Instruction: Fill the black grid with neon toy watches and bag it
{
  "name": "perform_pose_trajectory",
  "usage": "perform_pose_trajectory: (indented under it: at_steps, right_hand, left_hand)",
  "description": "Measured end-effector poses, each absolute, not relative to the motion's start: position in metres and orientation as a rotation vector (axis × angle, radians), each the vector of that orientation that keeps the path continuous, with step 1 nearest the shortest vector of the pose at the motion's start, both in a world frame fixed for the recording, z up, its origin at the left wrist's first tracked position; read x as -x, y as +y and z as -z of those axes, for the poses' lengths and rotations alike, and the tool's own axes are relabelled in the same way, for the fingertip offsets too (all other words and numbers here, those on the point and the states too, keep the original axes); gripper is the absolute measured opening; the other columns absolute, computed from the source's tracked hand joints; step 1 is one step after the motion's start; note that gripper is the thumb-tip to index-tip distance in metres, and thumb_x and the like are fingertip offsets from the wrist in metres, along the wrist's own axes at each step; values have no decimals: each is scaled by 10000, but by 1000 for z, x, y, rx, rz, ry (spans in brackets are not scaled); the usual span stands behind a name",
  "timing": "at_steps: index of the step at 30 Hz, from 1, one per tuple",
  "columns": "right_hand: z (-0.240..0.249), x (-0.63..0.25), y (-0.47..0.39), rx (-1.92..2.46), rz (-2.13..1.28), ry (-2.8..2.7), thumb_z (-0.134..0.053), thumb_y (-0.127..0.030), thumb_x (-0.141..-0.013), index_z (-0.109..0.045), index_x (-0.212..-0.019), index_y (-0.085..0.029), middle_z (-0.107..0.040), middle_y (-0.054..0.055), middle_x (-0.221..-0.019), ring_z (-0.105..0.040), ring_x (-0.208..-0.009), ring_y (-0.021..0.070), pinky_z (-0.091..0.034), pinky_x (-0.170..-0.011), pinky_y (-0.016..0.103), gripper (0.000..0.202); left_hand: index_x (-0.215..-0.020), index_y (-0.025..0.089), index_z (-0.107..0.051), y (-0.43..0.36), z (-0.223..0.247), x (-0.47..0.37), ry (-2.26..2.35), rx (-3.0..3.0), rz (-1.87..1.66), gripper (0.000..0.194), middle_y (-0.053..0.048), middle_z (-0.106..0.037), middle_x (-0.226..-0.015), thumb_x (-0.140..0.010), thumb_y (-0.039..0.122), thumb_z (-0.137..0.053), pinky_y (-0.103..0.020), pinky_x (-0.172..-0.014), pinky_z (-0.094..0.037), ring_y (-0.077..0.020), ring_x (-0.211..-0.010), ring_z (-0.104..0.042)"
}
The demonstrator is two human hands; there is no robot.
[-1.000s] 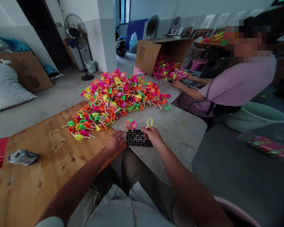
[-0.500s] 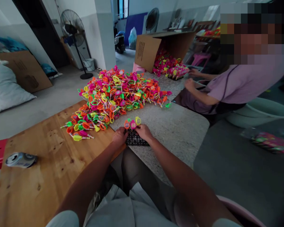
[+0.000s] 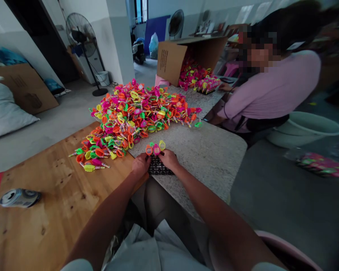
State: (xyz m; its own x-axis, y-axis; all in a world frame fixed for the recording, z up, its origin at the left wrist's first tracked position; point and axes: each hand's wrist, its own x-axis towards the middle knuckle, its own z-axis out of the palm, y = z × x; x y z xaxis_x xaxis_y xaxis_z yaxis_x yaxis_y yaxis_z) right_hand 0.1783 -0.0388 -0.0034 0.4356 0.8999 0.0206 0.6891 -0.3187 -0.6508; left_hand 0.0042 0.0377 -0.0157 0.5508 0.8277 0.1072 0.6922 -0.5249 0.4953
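Note:
A black grid tray [image 3: 161, 170] lies at the near edge of the stone-topped table, below my hands. At its far left corner stand several bright toy watches: an orange toy watch [image 3: 149, 150], a pink toy watch [image 3: 156, 149], a yellow toy watch [image 3: 162, 145] and a partly hidden green one. My left hand [image 3: 140, 165] is closed at the tray's left edge, just under the orange watch. Fingers bent, my right hand [image 3: 168, 159] pinches beside the pink and yellow watches; its fingertips are partly hidden. Beyond both hands spreads a large pile of toy watches [image 3: 135, 109] with patterned stems.
A drinks can [image 3: 20, 198] lies on the wooden tabletop [image 3: 53, 214] at left. Past the pile, an open cardboard box [image 3: 169, 62] spills more toys. A person in a pink top [image 3: 279, 88] sits at right, near a pale tub [image 3: 307, 130]. A fan [image 3: 81, 35] stands behind.
The view has shifted slightly, so most things sit a little further left. The person at right has leaned forward and lowered an arm. My hands keep nearly the same place at the tray.

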Motion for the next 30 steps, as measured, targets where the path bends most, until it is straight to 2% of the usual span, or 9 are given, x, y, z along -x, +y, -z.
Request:
perform_pose_trajectory:
  at_steps: [6,10,13,16,20,22,24,27,30]
  right_hand:
    - [5,-175,-33,2155,-310,-1531,-594,-220,-982,-787,-1026,-136,-775,156,-1062,-704,-992,236,-450,-847,278,214]
    - [11,-177,-39,2094,-327,-1541,-579,-206,-969,-764,-1032,-142,-769,139,-1058,-694,-986,224,-465,-873,279,206]
    - [19,-177,-58,1914,-240,-1462,-540,-235,-963,-736,-1106,-148,-758,128,-1085,-687,-995,225,-495,-920,309,258]
    - [26,-167,-82,1806,-132,-1288,-484,-323,-985,-726,-1164,-145,-751,150,-1135,-697,-990,244,-522,-951,365,350]
    - [27,-141,-106,1789,-205,-1237,-467,-404,-991,-744,-1124,-171,-773,136,-1107,-713,-916,249,-547,-898,381,385]
    - [25,-130,-112,1777,-275,-1270,-465,-412,-990,-752,-1086,-181,-782,126,-1069,-715,-874,241,-555,-864,369,381]
    - [23,-123,-116,1765,-318,-1294,-463,-412,-988,-756,-1058,-186,-786,123,-1044,-715,-848,233,-560,-847,355,376]
    - [19,-121,-122,1757,-340,-1304,-462,-411,-985,-757,-1045,-196,-785,115,-1027,-711,-834,224,-563,-834,340,371]
    - [17,-123,-127,1747,-352,-1289,-465,-419,-979,-758,-1031,-207,-786,107,-1019,-709,-820,220,-563,-808,338,366]
  left_hand:
    - [-993,193,-715,35,14,-7,1193,-2408,-500,198,-86,-766,-946,-1003,330,-573,-320,-838,-534,-214,-892,-716]
    - [-1210,212,-680,36,4,13,1111,-2456,-594,274,-80,-760,-1149,-971,188,-548,-340,-1007,-535,-202,-1077,-700]
    - [-1324,212,-637,50,-8,49,1173,-2537,-724,378,-115,-659,-1387,-967,165,-521,-432,-1184,-434,-249,-1337,-571]
    - [-1393,209,-612,78,-20,86,1377,-2673,-787,453,-149,-517,-1558,-948,169,-539,-533,-1217,-380,-335,-1482,-415]
    - [-1400,273,-641,117,-32,110,1412,-2841,-516,550,-102,-424,-1657,-894,87,-530,-655,-1252,-257,-393,-1564,-284]
    - [-1364,289,-675,130,-37,113,1353,-2905,-368,553,-91,-450,-1643,-885,63,-516,-696,-1262,-186,-402,-1560,-294]
    - [-1317,273,-707,139,-42,114,1271,-2967,-275,506,-101,-499,-1605,-897,67,-512,-681,-1264,-192,-394,-1534,-340]
    - [-1174,230,-765,148,-52,119,1133,-3009,-209,351,-129,-630,-1458,-909,112,-566,-560,-1187,-389,-352,-1378,-523]
    - [-1003,231,-791,158,-67,131,1040,-2992,-194,185,-99,-766,-1139,-905,170,-647,-391,-997,-539,-266,-1100,-671]
